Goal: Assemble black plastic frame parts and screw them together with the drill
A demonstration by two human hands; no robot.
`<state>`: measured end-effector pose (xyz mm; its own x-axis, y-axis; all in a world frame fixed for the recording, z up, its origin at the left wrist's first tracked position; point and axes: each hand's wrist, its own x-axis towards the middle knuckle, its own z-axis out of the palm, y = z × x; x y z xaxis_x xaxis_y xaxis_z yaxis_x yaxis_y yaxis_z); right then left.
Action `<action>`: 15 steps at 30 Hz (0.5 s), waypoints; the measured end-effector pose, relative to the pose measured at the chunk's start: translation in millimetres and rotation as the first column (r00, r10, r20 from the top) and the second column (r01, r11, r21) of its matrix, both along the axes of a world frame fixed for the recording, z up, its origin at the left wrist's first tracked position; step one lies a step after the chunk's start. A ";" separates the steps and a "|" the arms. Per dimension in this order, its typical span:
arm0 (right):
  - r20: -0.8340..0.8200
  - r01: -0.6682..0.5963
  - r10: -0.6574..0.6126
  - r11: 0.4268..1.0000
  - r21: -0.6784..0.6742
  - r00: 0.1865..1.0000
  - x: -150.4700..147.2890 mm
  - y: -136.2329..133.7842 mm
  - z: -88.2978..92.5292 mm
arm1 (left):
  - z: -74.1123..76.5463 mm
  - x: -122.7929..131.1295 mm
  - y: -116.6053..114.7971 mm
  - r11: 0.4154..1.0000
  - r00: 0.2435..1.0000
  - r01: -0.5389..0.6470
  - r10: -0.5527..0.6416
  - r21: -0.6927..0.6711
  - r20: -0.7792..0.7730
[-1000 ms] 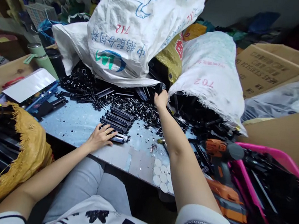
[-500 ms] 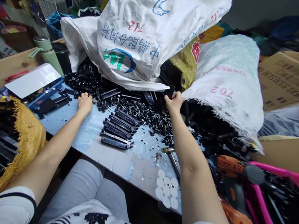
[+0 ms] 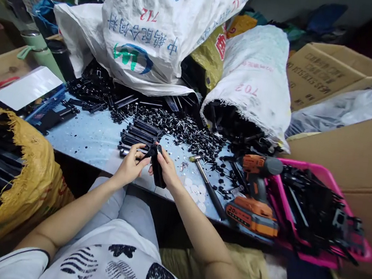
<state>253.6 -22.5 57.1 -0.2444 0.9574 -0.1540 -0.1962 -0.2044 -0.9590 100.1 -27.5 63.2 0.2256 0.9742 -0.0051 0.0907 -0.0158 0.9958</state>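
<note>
My right hand (image 3: 169, 170) is closed round a long black plastic part (image 3: 157, 172), tilted with one end up, just over the table's front edge. At its upper end, my left hand (image 3: 131, 165) pinches a small black plastic piece (image 3: 150, 151) with thumb and fingers. Whether the two pieces are joined, I cannot tell. Right behind my hands lies a row of several long black plastic parts (image 3: 141, 130), side by side. Beyond them spreads a heap of small black pieces and metal pins (image 3: 183, 128).
To the right lie a hammer (image 3: 209, 185), an orange cordless drill (image 3: 254, 202) and a pink basket (image 3: 320, 260) of black parts. White sacks (image 3: 144, 35) stand at the back. A yellow sack (image 3: 35, 175) of black parts is at the left. White discs (image 3: 196, 190) lie near the front edge.
Both hands have come back from the far side of the table and met in front of me. The right now holds the long black part, the left a small piece. My view has shifted rightward.
</note>
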 end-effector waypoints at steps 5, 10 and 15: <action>0.138 -0.041 0.017 0.984 0.173 0.990 17.6 -15.0 -0.4 | 10.1 -7.4 -12.6 0.966 0.966 0.060 0.007 0.250 -0.260; 0.438 -0.253 0.071 0.893 0.373 0.896 33.8 -23.9 4.3 | 12.5 -6.0 -23.2 0.895 0.896 0.109 0.100 0.433 -0.432; 0.355 -0.069 -0.113 0.884 0.463 0.928 18.9 -40.4 -6.4 | 10.8 6.2 -30.7 0.842 0.927 -0.029 0.225 0.539 -0.301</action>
<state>272.5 -62.9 50.7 -0.2367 0.9435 0.2318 0.1827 0.2775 -0.9432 106.2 -58.1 74.0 0.1787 0.8732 0.4535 0.4571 -0.4818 0.7476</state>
